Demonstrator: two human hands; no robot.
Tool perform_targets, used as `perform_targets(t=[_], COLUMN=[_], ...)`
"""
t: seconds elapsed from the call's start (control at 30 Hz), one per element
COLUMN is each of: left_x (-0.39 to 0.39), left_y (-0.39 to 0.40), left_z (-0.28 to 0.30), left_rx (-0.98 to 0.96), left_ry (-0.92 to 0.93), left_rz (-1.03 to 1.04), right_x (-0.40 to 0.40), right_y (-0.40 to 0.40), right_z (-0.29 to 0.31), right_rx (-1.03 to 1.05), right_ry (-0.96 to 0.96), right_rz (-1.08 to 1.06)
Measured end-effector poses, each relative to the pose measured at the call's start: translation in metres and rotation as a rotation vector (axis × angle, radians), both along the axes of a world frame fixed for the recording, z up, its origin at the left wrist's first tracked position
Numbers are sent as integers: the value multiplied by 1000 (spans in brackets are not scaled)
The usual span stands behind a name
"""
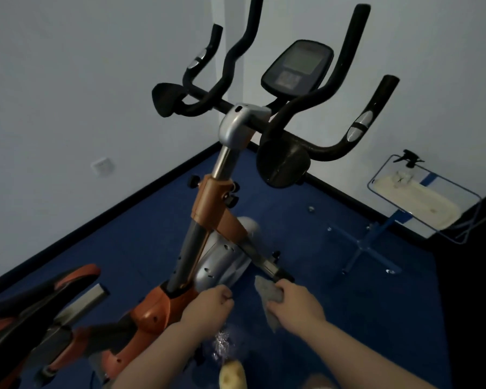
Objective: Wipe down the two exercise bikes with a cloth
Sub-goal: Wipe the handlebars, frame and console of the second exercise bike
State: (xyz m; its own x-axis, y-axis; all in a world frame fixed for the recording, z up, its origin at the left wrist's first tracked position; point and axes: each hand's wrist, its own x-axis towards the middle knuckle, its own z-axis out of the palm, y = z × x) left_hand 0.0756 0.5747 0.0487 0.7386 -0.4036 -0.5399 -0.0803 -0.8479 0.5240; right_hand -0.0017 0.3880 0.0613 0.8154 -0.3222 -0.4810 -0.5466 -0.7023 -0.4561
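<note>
From the head camera, the exercise bike (208, 248) stands in a corner on the blue floor (320, 276), its black handlebars (306, 116) and console (296, 66) up high. The right hand (295, 301) has its fingers curled around a grey cloth (270, 290), pressing it at the end of a crank arm (264, 262) beside the silver flywheel cover (222, 265). The left hand (208, 307) is curled into a fist at the frame next to that cover; whether it grips a part of the bike I cannot tell.

Risks, as I judge them: the crank can turn under the push of the wipe, so the cloth may slip off or fingers may get pinched between crank and cover. The loose tail of cloth hanging below the hand could snag on the pedal end. Leaning low, the head sits near the saddle (40, 287) and handlebars. Only one bike shows, so the second could be missed.

No brand or label is readable; the console screen is dark and blurred. A small stand (421, 197) with a spray bottle (410, 158) is off to the right.
</note>
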Motion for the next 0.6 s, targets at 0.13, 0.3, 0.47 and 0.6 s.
perform_targets(t=[0.13, 0.3, 0.47, 0.6], left_x=[12, 20, 43, 72], left_y=[-31, -66, -90, -120], left_z=[5, 19, 62, 113], left_rx=[-12, -140, -378, -762], left_ry=[39, -22, -247, -352], left_rz=[-2, 158, 428, 760], right_x=[15, 29, 38, 84], right_y=[-25, -63, -120, -129], right_z=[-1, 19, 84, 152], right_rx=[-5, 1, 73, -171], right_ry=[27, -59, -672, -1144], right_rz=[-18, -107, -408, -60])
